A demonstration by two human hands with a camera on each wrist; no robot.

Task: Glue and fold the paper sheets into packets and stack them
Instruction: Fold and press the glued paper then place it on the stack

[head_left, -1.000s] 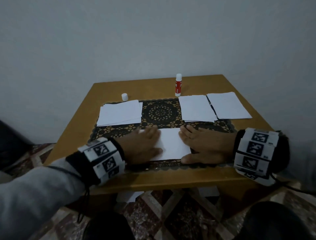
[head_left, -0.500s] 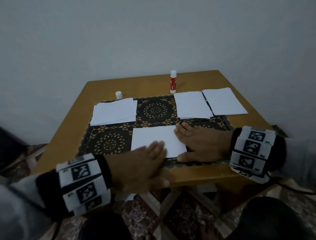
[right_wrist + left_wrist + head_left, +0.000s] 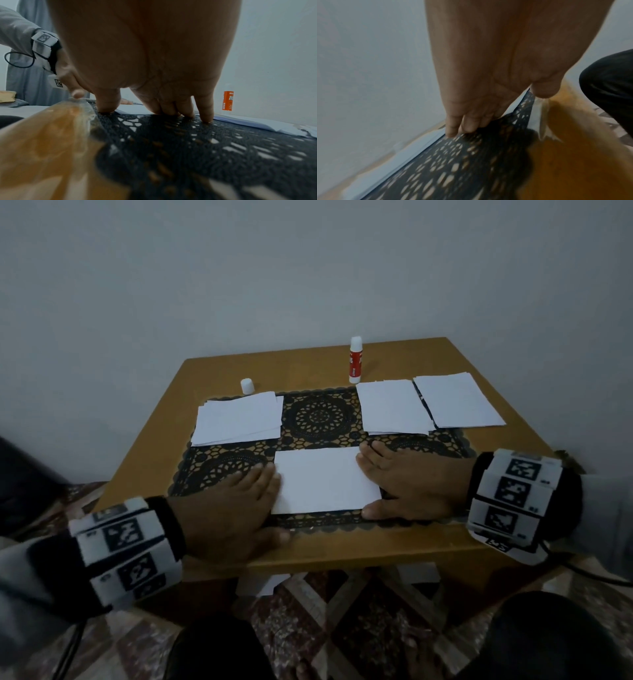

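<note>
Nearest, the left hand lies flat, fingers straight, on the black lace mat, its fingertips at the left edge of the folded white sheet. Opposite, the right hand is also flat with straight fingers, touching that sheet's right edge, thumb by its near corner. The sheet lies flat on the mat at the near middle of the wooden table. Farther back, a loose stack of paper sits on the left, two neater piles on the right. Beyond them an uncapped glue stick stands upright, its white cap well apart to the left.
</note>
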